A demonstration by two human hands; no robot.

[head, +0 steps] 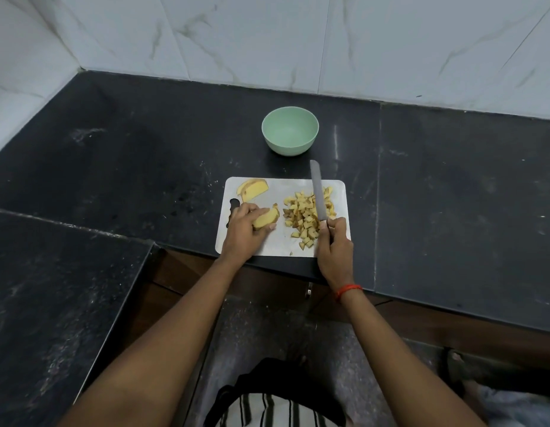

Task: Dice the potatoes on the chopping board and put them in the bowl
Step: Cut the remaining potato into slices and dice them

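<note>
While clamping potato (265, 218) under curled left hand (241, 232), mid-frame on board (277, 241), and gripping knife (317, 192) in right hand (334, 245), risks nicked fingertips from any roll or slip. Could also sweep dice (301, 217), right of centre, off board. Nothing in bowl (290, 131), upper centre.

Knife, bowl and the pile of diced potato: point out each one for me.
knife (317, 192), head view, middle of the blade.
bowl (290, 132), head view, bare inside wall.
diced potato (303, 215), head view, centre of the pile.
</note>
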